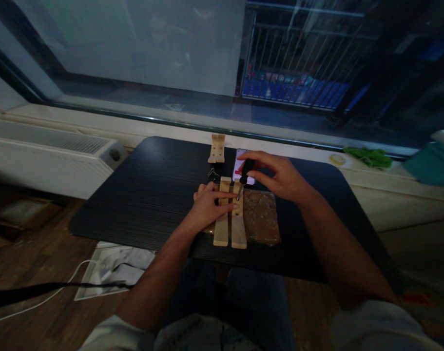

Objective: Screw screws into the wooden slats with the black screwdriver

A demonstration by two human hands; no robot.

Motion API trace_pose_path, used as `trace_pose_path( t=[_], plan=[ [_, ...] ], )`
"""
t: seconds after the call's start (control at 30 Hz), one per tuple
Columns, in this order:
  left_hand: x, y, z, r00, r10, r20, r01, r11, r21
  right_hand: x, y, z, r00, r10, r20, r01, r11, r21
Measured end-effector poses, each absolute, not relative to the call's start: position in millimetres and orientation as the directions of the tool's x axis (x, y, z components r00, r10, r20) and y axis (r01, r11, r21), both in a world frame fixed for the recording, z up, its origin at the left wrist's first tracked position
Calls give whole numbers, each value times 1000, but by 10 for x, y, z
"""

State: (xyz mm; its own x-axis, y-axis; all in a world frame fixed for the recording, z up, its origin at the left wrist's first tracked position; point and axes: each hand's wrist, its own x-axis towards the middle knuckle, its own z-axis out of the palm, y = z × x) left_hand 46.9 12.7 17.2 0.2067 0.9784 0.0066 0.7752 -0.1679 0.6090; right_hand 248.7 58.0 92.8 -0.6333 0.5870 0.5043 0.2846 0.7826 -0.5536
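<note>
My right hand (275, 174) grips a screwdriver (247, 168) by its black handle. The metal shaft slants down to a hole in the right one of two pale wooden pieces (238, 233). Beside the tip, my left hand (209, 204) lies across both pieces, thumb and index finger stretched out and apart, its other fingers partly curled. The left wooden piece (221, 235) lies parallel to the right one. Both rest across a brown block in clear wrapping (261, 217). Whether a screw sits under the tip is too small to tell.
A phone with a lit screen (240, 156) lies behind the screwdriver. Two more wooden pieces (217, 147) stand at the far edge of the dark table (148, 190). Small metal parts (213, 172) lie nearer. A radiator (53, 156) is left; leafy greens (368, 157) are on the sill.
</note>
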Motion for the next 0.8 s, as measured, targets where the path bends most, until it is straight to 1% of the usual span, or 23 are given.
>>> trace_pose_path(
  t=[0.53,0.8],
  plan=[
    [476,110,202,205,979,7,771,-166,615,2474,591,905,-605,637,477,349,751,-561],
    [475,118,195,207,978,-5,787,-163,595,2456,599,894,-567,660,493,407,745,-528]
  ],
)
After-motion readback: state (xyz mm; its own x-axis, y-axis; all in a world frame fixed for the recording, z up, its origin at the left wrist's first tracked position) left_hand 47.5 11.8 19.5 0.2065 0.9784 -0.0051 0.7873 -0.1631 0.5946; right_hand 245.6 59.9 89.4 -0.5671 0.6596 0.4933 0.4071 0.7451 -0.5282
